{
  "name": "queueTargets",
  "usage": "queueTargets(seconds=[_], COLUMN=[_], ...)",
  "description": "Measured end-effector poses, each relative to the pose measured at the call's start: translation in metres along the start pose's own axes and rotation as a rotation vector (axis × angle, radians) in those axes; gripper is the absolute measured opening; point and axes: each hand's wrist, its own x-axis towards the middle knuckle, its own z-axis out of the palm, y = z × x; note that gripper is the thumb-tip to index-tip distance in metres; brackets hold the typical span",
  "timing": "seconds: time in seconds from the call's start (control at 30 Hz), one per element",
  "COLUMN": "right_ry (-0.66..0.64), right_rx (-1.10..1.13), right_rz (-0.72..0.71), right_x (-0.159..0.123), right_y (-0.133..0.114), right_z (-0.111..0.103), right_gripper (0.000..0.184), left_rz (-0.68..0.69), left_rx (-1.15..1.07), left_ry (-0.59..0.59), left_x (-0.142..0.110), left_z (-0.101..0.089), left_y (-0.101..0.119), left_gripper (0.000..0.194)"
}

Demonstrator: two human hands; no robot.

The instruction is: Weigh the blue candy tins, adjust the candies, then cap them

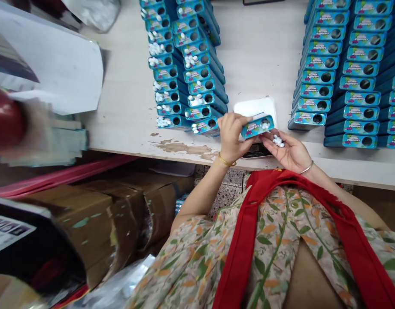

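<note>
Above the table's near edge, my left hand (233,134) grips a blue candy tin (253,127) lettered "CARAMELO MACIZO". The tin is tilted, and small white candies (265,125) show at the round hole in its top. Close beside it, my right hand (289,151) is turned palm up and slightly cupped, bearing a few loose white candies (278,141) near the fingers. Its fingertips reach under the tin's right end; whether they touch it is hard to tell. Behind and below the tin is a white plate with a dark front (257,150), which looks like a small scale.
Left of my hands stand two rows of blue tins (197,112) with white candies on their tops. More rows of tins (310,118) with dark holes stand to the right. White paper (71,64) lies far left. Cardboard boxes (88,214) sit below the table edge.
</note>
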Motion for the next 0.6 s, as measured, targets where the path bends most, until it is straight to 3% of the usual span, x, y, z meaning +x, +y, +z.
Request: queueTargets(seconds=[0.27,0.37,0.43,0.53,0.6], right_ry=[0.056,0.039,0.028,0.048,0.081], right_rx=[-0.097,-0.087,-0.084,-0.093,-0.109], right_rz=[-0.006,0.025,0.046,0.026,0.005], right_x=[-0.019,-0.024,-0.026,-0.029,-0.031], right_y=[-0.009,-0.008,-0.006,-0.005,-0.006], right_z=[-0.024,-0.025,-0.026,-0.029,-0.032], right_gripper=[0.018,0.021,0.022,0.022,0.021], left_rz=[-0.118,-0.062,0.032,0.202,0.245], left_rx=[-0.029,0.053,0.066,-0.058,-0.122], left_ry=[-0.104,0.002,0.008,-0.259,-0.384], left_x=[0.021,0.018,0.011,-0.004,-0.014], left_z=[0.000,-0.012,-0.014,-0.001,0.016], left_y=[-0.012,0.003,0.021,0.056,0.076], left_gripper=[0.050,0.057,0.049,0.030,0.029])
